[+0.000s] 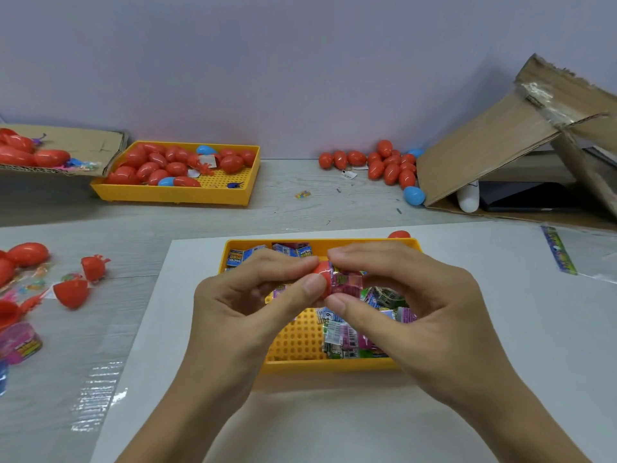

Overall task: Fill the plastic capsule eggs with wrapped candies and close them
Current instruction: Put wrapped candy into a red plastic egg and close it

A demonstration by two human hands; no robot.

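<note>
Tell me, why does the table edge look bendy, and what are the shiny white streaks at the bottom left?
Head view: the wide-angle lens bows the far table edge and tilts the cardboard box. Head view: the streaks are light glare on clear plastic film. Head view: edges look soft, the hands sharper.

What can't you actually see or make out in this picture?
All in the head view:
- Red egg half: mostly covered by the left hand and right hand; its fill level is hidden.
- Candy wrapper print: too blurred to read.
- Near tray: the hands hide its middle.
- Cardboard box: cut off by the right edge.
</note>
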